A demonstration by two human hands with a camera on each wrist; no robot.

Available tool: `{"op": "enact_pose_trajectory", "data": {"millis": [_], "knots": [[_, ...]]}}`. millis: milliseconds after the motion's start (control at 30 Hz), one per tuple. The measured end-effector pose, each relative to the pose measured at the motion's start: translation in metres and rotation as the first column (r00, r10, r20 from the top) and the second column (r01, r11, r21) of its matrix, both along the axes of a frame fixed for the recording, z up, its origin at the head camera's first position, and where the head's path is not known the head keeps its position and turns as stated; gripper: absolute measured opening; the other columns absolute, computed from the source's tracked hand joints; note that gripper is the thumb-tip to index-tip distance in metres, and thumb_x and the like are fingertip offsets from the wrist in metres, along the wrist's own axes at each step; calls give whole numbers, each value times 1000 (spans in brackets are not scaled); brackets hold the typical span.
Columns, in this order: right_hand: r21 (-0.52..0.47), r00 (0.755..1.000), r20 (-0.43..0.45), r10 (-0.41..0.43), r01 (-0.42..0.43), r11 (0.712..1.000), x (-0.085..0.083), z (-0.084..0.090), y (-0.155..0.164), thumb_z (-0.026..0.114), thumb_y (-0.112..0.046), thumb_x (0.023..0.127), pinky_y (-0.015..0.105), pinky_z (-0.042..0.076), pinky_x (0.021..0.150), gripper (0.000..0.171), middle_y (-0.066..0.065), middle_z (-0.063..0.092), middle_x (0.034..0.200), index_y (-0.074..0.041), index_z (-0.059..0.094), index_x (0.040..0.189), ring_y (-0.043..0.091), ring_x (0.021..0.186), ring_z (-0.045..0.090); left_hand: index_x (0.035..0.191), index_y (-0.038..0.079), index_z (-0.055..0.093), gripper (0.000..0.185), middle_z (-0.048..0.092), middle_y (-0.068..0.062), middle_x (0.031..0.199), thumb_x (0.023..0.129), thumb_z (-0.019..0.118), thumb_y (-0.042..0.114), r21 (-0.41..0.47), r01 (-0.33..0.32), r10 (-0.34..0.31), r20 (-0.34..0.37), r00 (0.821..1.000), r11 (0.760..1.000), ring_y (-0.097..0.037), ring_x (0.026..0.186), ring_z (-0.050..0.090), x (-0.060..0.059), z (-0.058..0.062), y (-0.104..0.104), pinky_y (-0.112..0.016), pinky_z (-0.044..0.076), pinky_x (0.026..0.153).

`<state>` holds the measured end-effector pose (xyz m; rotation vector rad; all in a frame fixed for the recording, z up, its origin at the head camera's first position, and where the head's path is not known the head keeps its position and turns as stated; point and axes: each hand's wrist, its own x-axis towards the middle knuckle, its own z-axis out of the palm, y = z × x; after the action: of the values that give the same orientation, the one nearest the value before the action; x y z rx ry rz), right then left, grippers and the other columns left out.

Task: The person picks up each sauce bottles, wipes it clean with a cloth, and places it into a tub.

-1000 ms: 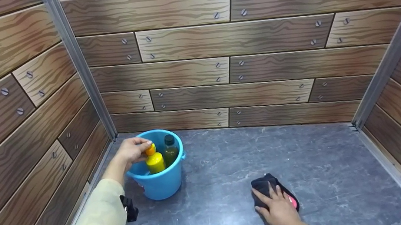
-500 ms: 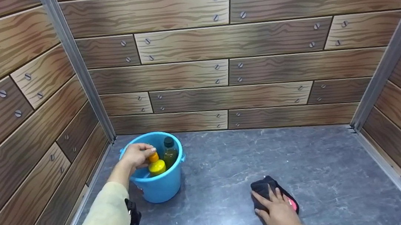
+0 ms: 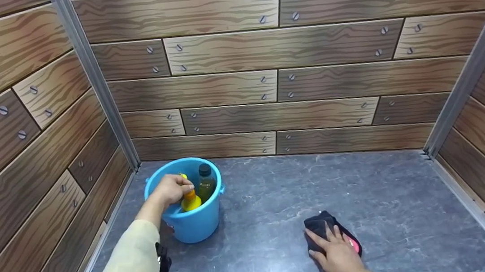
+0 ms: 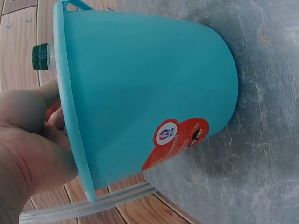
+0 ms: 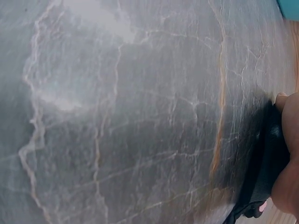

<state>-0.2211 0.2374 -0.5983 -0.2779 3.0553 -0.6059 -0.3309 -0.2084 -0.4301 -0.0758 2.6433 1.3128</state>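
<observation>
Yellow bottle (image 3: 190,200) is gripped at the top by L hand (image 3: 172,189), fingers curled round it, inside blue bucket (image 3: 197,224) w/ a dark green bottle (image 3: 205,185) beside it. R hand (image 3: 338,256) is pressed flat, fingers spread, on a black cloth (image 3: 319,227) on the grey floor (image 3: 389,201), well apart from bucket.

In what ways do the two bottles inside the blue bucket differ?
The yellow bottle has an orange top, and the left hand grips it; the dark bottle has a dark green cap and is not held. The dark bottle reaches higher. Both stand upright in the bucket.
</observation>
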Motion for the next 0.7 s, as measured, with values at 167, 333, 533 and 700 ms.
{"op": "enact_pose_trajectory", "data": {"millis": [167, 333, 533, 700], "knots": [[19, 999, -50, 0, 1, 1000, -1, 1, 7, 70, -37, 102, 72, 26, 117, 55, 38, 36, 160, -26, 57, 155, 64, 146, 31, 128, -7, 72, 26, 68, -21, 128, 109, 61, 7, -63, 25, -27, -32, 999, 998, -35, 115, 64, 5, 6, 3, -51, 53, 104], [30, 998, -64, -17, 19, 999, -4, 7, 21, 70, -35, 102, 74, 25, 117, 56, 40, 34, 159, -24, 56, 155, 66, 145, 28, 131, -5, 71, 28, 69, -22, 130, 108, 62, 10, -89, 19, -25, -70, 997, 996, -36, 119, 65, 7, 13, 10, -52, 53, 104], [49, 996, 15, -85, 85, 995, -13, 19, 42, 67, -44, 103, 79, 23, 114, 63, 45, 23, 160, -25, 49, 160, 72, 143, 22, 139, -1, 66, 37, 68, -20, 136, 108, 66, 19, -104, -7, -11, -168, 986, 995, -34, 120, 67, 15, 21, 31, -49, 56, 100], [82, 988, 90, -128, 121, 989, -21, 29, 44, 61, -57, 103, 81, 20, 113, 72, 45, 10, 163, -29, 39, 165, 73, 145, 12, 145, 3, 63, 47, 65, -16, 143, 106, 70, 28, -134, -28, -18, -333, 943, 991, -34, 127, 65, 27, 25, 52, -52, 53, 104]]}}
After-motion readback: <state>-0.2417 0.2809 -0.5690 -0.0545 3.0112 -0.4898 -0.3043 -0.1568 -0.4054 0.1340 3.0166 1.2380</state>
